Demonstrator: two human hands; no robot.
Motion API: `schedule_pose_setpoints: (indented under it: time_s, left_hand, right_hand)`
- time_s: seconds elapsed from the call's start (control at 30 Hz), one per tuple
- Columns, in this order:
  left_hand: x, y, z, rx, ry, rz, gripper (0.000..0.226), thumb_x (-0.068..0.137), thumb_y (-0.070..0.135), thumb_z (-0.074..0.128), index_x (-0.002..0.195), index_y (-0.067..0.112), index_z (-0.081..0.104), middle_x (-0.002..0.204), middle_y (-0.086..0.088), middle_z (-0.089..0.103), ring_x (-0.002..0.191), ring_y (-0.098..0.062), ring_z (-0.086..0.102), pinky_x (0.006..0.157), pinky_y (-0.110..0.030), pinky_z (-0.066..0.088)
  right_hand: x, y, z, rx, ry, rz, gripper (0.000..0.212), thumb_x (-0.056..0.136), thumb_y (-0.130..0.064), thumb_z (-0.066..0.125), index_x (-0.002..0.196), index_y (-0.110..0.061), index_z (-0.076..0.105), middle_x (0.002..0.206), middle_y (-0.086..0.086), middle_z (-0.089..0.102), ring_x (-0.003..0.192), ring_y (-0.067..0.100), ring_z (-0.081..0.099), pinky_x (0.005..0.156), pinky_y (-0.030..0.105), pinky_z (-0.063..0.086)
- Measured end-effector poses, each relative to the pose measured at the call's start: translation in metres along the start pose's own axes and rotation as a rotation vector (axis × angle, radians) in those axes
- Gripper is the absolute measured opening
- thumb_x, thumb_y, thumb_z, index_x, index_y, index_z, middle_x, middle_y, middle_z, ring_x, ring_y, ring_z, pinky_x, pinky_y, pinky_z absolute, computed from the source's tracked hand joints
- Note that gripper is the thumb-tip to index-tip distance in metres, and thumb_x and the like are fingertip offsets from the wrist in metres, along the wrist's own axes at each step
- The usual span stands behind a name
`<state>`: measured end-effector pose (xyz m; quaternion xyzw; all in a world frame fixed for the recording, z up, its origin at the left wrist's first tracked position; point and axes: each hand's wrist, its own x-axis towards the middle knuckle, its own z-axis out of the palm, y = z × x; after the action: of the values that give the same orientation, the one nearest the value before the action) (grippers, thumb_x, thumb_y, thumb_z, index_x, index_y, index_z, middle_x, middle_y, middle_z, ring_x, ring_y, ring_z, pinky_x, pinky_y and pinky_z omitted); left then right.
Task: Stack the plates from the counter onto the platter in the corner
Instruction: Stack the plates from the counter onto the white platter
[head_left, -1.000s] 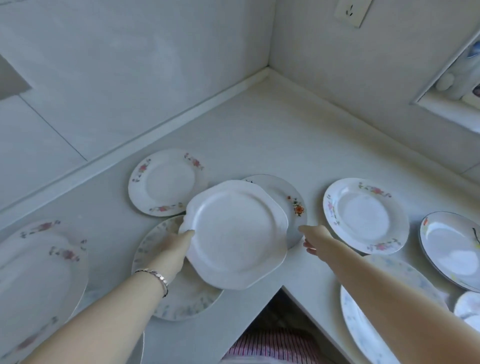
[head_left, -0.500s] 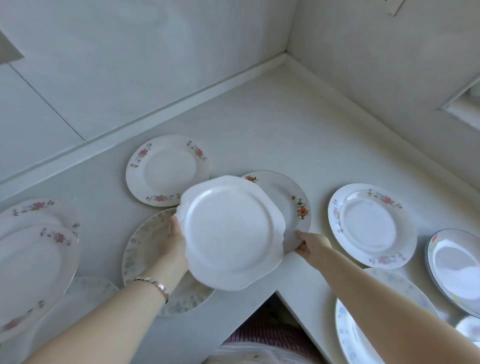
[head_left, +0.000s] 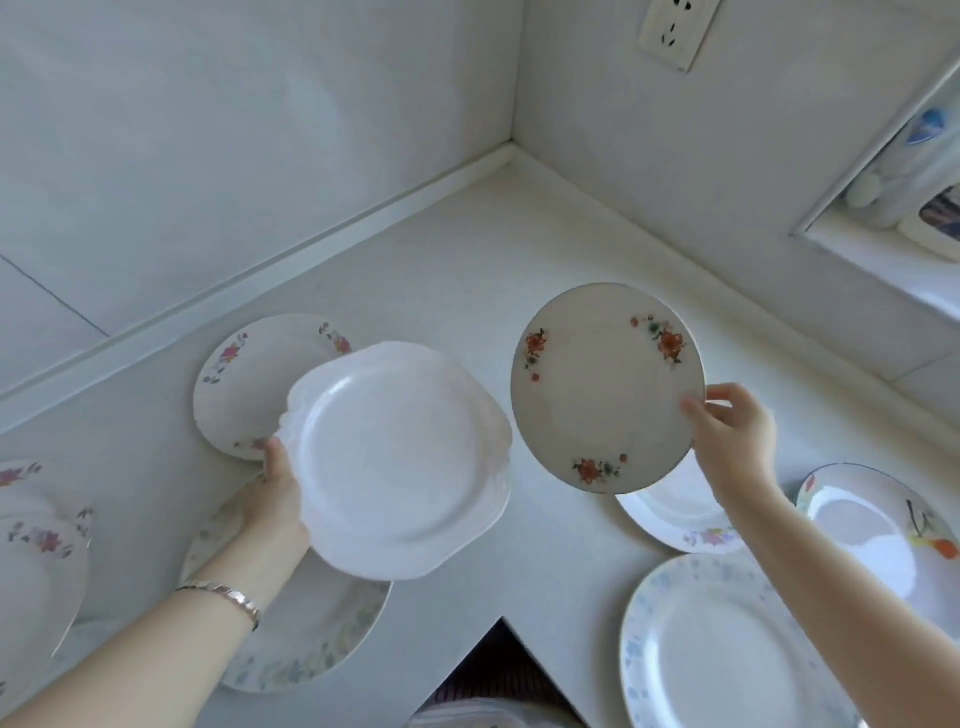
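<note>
Six plates (head_left: 717, 644) around empty corner

Single head view, close above, facing forward-down into counter (head_left: 467, 270) corner; forearms enter from bottom edge.

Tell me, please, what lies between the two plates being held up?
Nothing: the head view shows only bare counter behind the gap between the white plate and the orange-flowered plate.

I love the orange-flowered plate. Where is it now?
The orange-flowered plate is in the air, right of centre, gripped at its edge by the right hand, beside the plain white plate in the left hand.
</note>
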<state>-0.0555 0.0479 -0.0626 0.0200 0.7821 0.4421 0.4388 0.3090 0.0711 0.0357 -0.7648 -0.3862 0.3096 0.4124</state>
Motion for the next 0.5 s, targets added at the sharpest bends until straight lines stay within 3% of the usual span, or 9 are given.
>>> schedule_pose_setpoints:
  time_s: [0.07,0.2,0.33,0.43,0.5]
  left_hand:
    - [-0.009,-0.002,0.021,-0.006,-0.029,0.008,0.056,0.09,0.056,0.042,0.121,0.011,0.055,0.126,-0.004,0.059,0.111,-0.025,0.06,0.091,-0.038,0.048]
    - [-0.024,-0.016,0.056,0.054,-0.016,-0.01,0.067,0.089,0.056,0.045,0.122,-0.001,0.058,0.123,-0.019,0.063,0.109,-0.036,0.062,0.091,-0.044,0.05]
    - [-0.026,-0.022,0.079,0.077,-0.044,-0.067,0.073,0.085,0.064,0.043,0.123,0.004,0.059,0.122,-0.016,0.064,0.105,-0.033,0.064,0.092,-0.044,0.053]
    - [-0.023,-0.024,0.091,0.131,-0.061,-0.079,0.069,0.085,0.067,0.038,0.122,0.013,0.059,0.119,-0.009,0.066,0.103,-0.032,0.065,0.089,-0.041,0.054]
    - [-0.022,-0.021,0.098,0.183,-0.072,-0.059,0.064,0.087,0.065,0.036,0.122,0.017,0.059,0.117,-0.009,0.066,0.102,-0.033,0.064,0.085,-0.039,0.053]
  right_hand:
    - [0.009,-0.006,-0.021,0.028,0.094,-0.022,0.022,0.082,-0.011,0.059,0.068,-0.026,0.051,0.064,-0.001,0.061,0.049,0.006,0.053,0.057,0.03,0.04]
    - [0.022,-0.009,-0.049,0.159,0.208,0.025,0.021,0.079,-0.013,0.061,0.066,-0.026,0.051,0.05,-0.007,0.062,0.039,-0.002,0.054,0.062,0.034,0.048]
    - [0.034,-0.008,-0.056,0.325,0.24,0.101,0.024,0.082,-0.005,0.06,0.068,-0.02,0.049,0.044,-0.008,0.062,0.034,-0.002,0.054,0.045,0.016,0.052]
    - [0.036,-0.005,-0.051,0.382,0.223,0.161,0.023,0.084,-0.004,0.059,0.069,-0.017,0.049,0.062,0.004,0.058,0.034,-0.002,0.056,0.044,0.013,0.052]
    - [0.037,-0.003,-0.048,0.411,0.212,0.187,0.023,0.084,-0.003,0.059,0.069,-0.016,0.049,0.061,0.007,0.057,0.034,-0.001,0.055,0.044,0.013,0.052]
